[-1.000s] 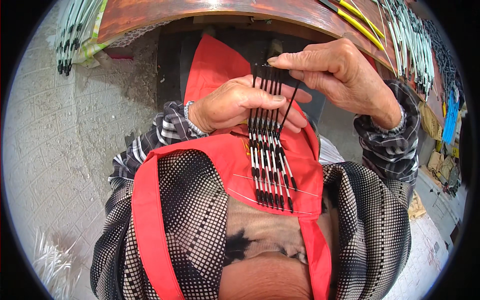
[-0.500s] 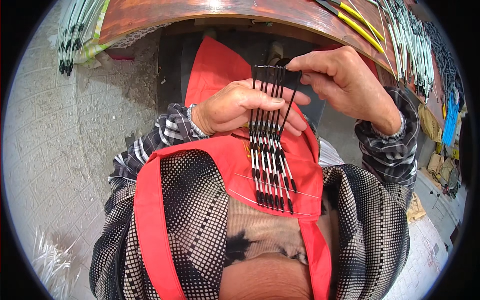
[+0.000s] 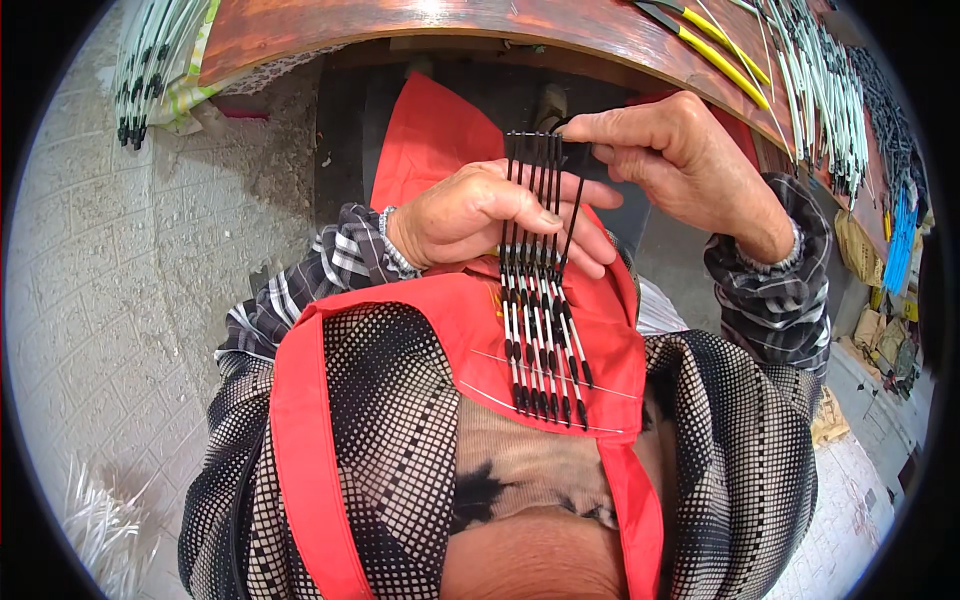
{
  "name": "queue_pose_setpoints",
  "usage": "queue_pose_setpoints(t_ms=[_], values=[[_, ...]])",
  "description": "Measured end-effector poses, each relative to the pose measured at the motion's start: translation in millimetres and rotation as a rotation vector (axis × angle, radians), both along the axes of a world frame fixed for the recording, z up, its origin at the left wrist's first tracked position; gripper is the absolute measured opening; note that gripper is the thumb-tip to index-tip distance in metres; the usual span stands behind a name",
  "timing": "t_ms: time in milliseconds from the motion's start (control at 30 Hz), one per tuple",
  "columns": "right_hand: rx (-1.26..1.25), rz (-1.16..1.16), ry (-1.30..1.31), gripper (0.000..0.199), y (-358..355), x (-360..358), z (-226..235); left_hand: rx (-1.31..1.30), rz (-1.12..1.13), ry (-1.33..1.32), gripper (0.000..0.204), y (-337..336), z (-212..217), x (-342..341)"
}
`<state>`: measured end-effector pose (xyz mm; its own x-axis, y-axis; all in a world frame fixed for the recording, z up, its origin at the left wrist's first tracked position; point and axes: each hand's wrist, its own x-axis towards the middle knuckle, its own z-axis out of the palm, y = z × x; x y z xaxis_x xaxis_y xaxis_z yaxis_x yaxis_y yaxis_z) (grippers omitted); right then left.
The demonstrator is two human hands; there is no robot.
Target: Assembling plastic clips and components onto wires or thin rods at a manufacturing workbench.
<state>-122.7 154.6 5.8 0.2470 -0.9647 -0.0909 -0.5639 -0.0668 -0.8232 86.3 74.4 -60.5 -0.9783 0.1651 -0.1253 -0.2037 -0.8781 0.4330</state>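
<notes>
Strands (image 3: pixel 541 300): a row of thin black-and-white pieces, side by side in front of the apron (image 3: pixel 430 295); upper parts black, lower parts banded white and black with swellings; the rightmost strand leans outward at its top, its upper end apart from the others
Top wire (image 3: pixel 525 133): runs across the upper ends of most strands
Lower wires (image 3: pixel 618 392): two, thin and pale, slanting across the lower part of the row
Left hand (image 3: pixel 470 212): half open, thumb laid over the strands, fingers spread behind them; row held between
Right hand (image 3: pixel 660 155): forefinger and thumb drawn close, forefinger tip at the right end of the top wire; cannot tell whether it grips anything
Table (image 3: pixel 400 25): reddish-brown, beyond the hands; pliers (image 3: pixel 728 72) with yellow handles on its right part, a white bundle (image 3: pixel 820 100) just beside them
Floor (image 3: pixel 150 260): grey, patterned; pale strips (image 3: pixel 100 525) at lower left
</notes>
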Motion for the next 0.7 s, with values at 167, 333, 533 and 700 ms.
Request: queue_pose_setpoints(t_ms=[167,333,533,700], values=[[-0.077,0.043,0.048,0.046,-5,4,0,0.004,-0.004,-0.013,0.054,0,1,0],[-0.163,-0.008,0.153,0.056,-11,23,7,0.008,0.012,0.016,0.047,3,-3,0],[-0.255,-0.004,0.245,0.058,-8,14,6,0.058,0.06,-0.069,0.034,6,-7,3],[-0.228,0.119,0.195,0.06,11,-10,20,0.123,0.102,-0.098,0.03,2,-14,4]])
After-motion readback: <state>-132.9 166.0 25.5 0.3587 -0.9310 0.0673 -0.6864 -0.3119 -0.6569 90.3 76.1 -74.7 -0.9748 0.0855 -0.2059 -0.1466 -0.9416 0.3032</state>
